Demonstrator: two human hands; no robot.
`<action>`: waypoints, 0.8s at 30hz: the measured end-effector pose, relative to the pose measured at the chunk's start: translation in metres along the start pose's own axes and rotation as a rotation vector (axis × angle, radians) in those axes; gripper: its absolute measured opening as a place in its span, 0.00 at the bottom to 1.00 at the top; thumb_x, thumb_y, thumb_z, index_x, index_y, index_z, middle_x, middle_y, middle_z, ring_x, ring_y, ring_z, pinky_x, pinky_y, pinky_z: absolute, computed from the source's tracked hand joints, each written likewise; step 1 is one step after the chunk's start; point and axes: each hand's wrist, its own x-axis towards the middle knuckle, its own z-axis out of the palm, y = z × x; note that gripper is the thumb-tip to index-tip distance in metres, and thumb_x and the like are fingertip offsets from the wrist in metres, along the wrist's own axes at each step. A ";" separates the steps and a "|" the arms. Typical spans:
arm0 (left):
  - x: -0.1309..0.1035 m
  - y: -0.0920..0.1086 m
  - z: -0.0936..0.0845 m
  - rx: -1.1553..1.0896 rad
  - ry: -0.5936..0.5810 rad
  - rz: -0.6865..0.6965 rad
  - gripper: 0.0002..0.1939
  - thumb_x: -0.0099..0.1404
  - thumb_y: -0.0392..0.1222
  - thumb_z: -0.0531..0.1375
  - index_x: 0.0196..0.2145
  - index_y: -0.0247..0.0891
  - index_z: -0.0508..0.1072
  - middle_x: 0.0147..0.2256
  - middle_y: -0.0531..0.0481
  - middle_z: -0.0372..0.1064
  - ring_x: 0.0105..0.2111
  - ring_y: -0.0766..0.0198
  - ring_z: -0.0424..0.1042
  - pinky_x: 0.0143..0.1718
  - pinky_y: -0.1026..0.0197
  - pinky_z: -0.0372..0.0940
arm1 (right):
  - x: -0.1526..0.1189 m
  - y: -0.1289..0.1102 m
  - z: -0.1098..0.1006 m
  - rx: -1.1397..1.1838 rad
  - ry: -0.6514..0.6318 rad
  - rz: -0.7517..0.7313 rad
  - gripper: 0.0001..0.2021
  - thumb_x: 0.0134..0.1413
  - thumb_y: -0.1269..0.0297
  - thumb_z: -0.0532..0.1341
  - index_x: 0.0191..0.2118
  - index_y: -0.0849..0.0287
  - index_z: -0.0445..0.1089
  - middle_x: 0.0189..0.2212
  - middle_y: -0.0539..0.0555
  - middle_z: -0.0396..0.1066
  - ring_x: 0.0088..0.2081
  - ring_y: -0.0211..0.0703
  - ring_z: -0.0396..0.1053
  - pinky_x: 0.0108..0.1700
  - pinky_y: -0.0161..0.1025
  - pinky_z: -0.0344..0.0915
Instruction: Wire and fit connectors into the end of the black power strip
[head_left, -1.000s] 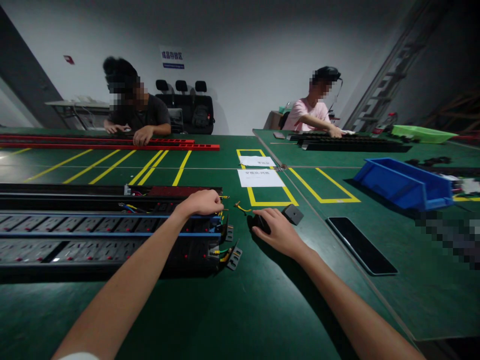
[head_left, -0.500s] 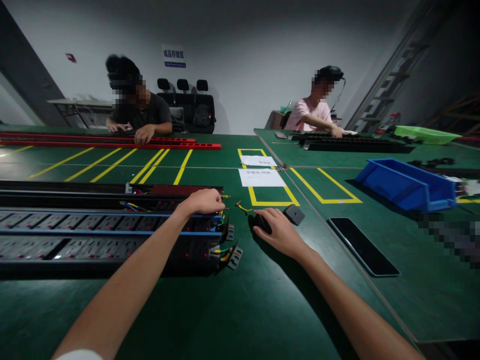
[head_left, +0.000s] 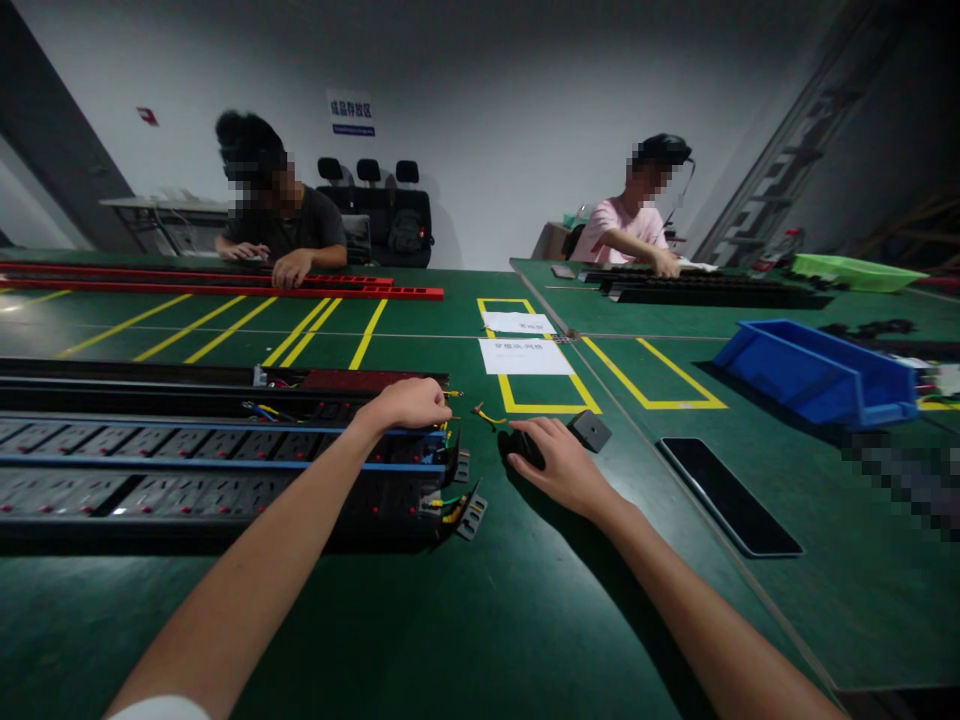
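My left hand (head_left: 411,403) is closed at the right end of the black socket strips (head_left: 202,445), its fingers pressed together; what they grip is too small to name. Right of it, my right hand (head_left: 551,455) rests on the green table with its fingers curled round a small black object (head_left: 527,447). A yellow wire (head_left: 491,415) with a metal tip lies between the two hands. Just beyond my right hand sits a dark square block (head_left: 591,430). Grey end brackets (head_left: 472,515) hang on wires from the near strips.
A phone (head_left: 729,495) and a blue bin (head_left: 817,375) are at the right. White papers (head_left: 525,356) lie ahead. Across the table, one person works over red rails (head_left: 405,292), another over black rails (head_left: 712,287). A green tray (head_left: 859,272) stands far right.
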 end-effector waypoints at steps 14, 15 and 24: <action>-0.002 0.001 -0.002 -0.014 -0.009 0.005 0.12 0.56 0.48 0.57 0.25 0.39 0.76 0.25 0.47 0.70 0.25 0.61 0.66 0.30 0.59 0.54 | 0.000 -0.001 -0.002 0.006 -0.014 0.007 0.19 0.63 0.59 0.60 0.58 0.55 0.68 0.49 0.61 0.72 0.51 0.58 0.69 0.52 0.55 0.68; -0.002 0.001 -0.002 -0.014 -0.010 0.004 0.12 0.56 0.47 0.57 0.25 0.39 0.76 0.25 0.47 0.71 0.25 0.61 0.66 0.30 0.59 0.54 | 0.000 -0.001 -0.002 0.007 -0.013 0.006 0.19 0.63 0.59 0.60 0.58 0.54 0.68 0.49 0.60 0.73 0.51 0.58 0.69 0.52 0.55 0.68; -0.002 0.001 -0.002 -0.016 -0.004 0.000 0.12 0.56 0.47 0.58 0.25 0.39 0.77 0.24 0.47 0.71 0.25 0.61 0.67 0.30 0.60 0.55 | 0.000 0.000 -0.001 -0.001 -0.007 0.004 0.20 0.62 0.60 0.60 0.58 0.54 0.69 0.49 0.60 0.73 0.51 0.57 0.69 0.52 0.54 0.68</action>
